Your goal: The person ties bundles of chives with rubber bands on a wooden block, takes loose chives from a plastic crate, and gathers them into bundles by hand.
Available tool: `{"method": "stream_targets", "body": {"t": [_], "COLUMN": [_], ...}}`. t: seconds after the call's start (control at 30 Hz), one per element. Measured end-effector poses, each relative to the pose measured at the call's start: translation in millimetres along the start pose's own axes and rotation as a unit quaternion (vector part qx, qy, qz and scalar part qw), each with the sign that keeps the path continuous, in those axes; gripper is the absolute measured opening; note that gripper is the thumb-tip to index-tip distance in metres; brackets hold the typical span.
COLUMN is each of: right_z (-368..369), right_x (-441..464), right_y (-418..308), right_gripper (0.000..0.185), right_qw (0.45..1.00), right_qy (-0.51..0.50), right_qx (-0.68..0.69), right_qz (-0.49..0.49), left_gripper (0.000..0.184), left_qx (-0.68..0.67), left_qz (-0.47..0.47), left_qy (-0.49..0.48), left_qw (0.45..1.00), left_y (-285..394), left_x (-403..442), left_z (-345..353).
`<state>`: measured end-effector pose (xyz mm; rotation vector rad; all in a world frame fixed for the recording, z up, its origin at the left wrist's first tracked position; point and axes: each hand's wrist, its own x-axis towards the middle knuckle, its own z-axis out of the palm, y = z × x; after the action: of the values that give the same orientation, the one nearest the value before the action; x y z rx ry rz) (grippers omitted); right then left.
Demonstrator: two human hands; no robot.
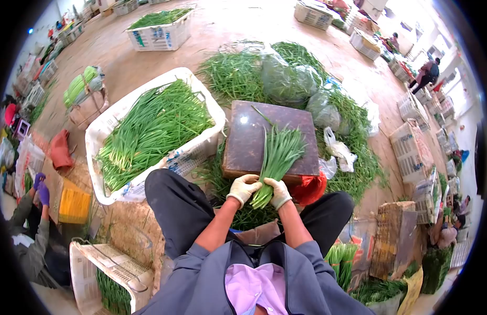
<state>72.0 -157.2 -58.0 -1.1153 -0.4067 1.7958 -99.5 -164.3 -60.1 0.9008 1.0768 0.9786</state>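
Both of my hands wear pale gloves and meet around the lower part of a bunch of green stalks (pixel 277 155). My left hand (pixel 243 189) has its fingers closed at the bunch's left side, and my right hand (pixel 277 192) wraps the right side. The leafy tops lie over a dark wooden block (pixel 243 142) in front of me, and the pale cut ends point toward my lap. A white plastic crate (pixel 209 105) filled with green stalks stands left of the block. Something red (pixel 310 188) hangs at the block's near right corner.
Loose greens (pixel 230 76) and clear plastic bags (pixel 288 81) lie beyond and right of the block. A tipped white crate (pixel 114 268) is at lower left. A co-worker in purple gloves (pixel 43 191) sits at far left. More crates (pixel 409 152) line the right side.
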Motion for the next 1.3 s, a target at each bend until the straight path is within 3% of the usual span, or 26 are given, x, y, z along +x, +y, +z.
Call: {"method": "stream_targets", "body": {"t": [0.07,0.13,0.27,0.37,0.43,0.5,0.57,0.63,0.67,0.7,0.73,0.77,0.83,0.87,0.93,0.97,1.0,1.03,1.07,1.1,1.17,1.2,1.23,1.3], "right_z": [-0.6,-0.6,-12.5,-37.9,-7.9,-34.3,-19.5,-27.3,-29.7,-21.4,-23.2,-24.5,-12.9,-23.6,-1.7,9.2,13.5,16.5,32.2,45.7,44.0,34.8,7.0,-20.5], "right_x": [-1.0,0.7,17.2,39.1,7.3,33.4,20.0,21.4,20.0,11.3,11.6,12.7,7.1,15.8,6.0,1.7,0.8,2.7,-7.4,-18.5,-12.3,-5.4,12.9,17.4], "right_y": [-1.3,-1.5,2.4,-3.1,-35.4,-51.1,-73.2,-87.8,-90.3,-95.2,-94.6,-93.9,-90.1,-79.6,-71.1,-61.5,-49.5,-41.4,-41.1,-44.8,-54.0,-64.3,-63.2,-77.6], "right_gripper": [0.025,0.025,0.025,0.021,0.019,0.017,0.017,0.025,0.020,0.018,0.016,0.015,0.012,0.013,0.020,0.029,0.029,0.033,0.035,0.038,0.036,0.036,0.034,0.021], "right_qw": [0.999,0.998,0.999,1.000,0.997,0.997,0.972,0.961,0.947,0.938,0.948,0.952,0.948,0.954,0.883,0.865,0.852,0.803,0.777,0.748,0.766,0.795,0.851,0.937], "right_qy": [0.018,0.012,-0.008,-0.010,-0.060,0.061,0.166,0.175,0.183,0.195,0.190,0.197,0.222,0.155,0.014,-0.036,-0.086,-0.188,-0.217,-0.243,-0.224,-0.184,-0.099,0.086], "right_qx": [-0.048,-0.055,-0.042,0.002,-0.048,-0.038,-0.103,-0.083,-0.118,-0.141,-0.119,-0.118,-0.202,-0.253,-0.453,-0.486,-0.505,-0.562,-0.591,-0.616,-0.601,-0.578,-0.515,-0.335], "right_qz": [-0.003,0.009,-0.026,-0.023,-0.023,-0.014,-0.129,-0.195,-0.235,-0.250,-0.227,-0.203,-0.103,-0.029,0.123,0.116,0.104,0.066,0.008,-0.049,-0.050,0.006,0.027,0.056], "left_gripper": [0.029,0.024,0.021,0.019,0.021,0.024,0.032,0.047,0.069,0.088,0.096,0.098,0.099,0.099,0.086,0.086,0.070,0.054,0.053,0.058,0.058,0.076,0.095,0.098], "left_qx": [0.021,0.118,0.106,-0.023,-0.221,-0.250,-0.200,0.065,0.377,0.450,0.444,0.428,0.289,0.294,0.083,0.086,0.007,-0.073,-0.078,-0.137,-0.112,-0.084,-0.052,-0.063], "left_qz": [-0.004,0.054,0.085,0.139,0.099,0.059,-0.115,-0.152,-0.119,-0.153,-0.180,-0.148,-0.102,-0.094,-0.184,-0.179,-0.186,-0.193,-0.200,-0.180,-0.175,-0.150,-0.176,-0.174], "left_qy": [0.017,0.061,0.110,0.104,0.037,-0.008,-0.059,-0.110,-0.067,-0.022,-0.026,-0.015,-0.035,-0.040,-0.057,-0.060,-0.083,-0.106,-0.098,-0.061,-0.048,-0.070,-0.072,-0.066], "left_qw": [1.000,0.990,0.985,0.985,0.970,0.966,0.971,0.980,0.916,0.880,0.877,0.891,0.951,0.950,0.978,0.978,0.979,0.973,0.972,0.972,0.977,0.983,0.980,0.981], "left_y": [8.8,17.4,21.5,10.9,11.6,37.3,55.1,-0.7,19.0,9.7,14.0,4.2,-6.6,-5.7,-3.4,0.8,4.4,6.6,-20.8,1.1,1.9,14.2,9.1,9.2], "left_x": [-6.5,-9.9,-8.0,1.2,0.0,-15.8,-24.0,-2.1,-12.6,-14.0,-13.9,-9.8,-1.3,-1.2,0.3,-0.5,-3.1,-6.7,7.7,-7.5,-5.3,-10.8,-7.4,-8.3], "left_z": [7.2,10.1,19.0,25.6,23.7,11.2,-0.6,-15.5,-16.4,-11.7,-9.1,-6.4,-5.6,-3.4,1.1,1.6,0.1,-1.1,-8.1,-2.5,-3.1,-3.2,-3.7,-2.1]}}
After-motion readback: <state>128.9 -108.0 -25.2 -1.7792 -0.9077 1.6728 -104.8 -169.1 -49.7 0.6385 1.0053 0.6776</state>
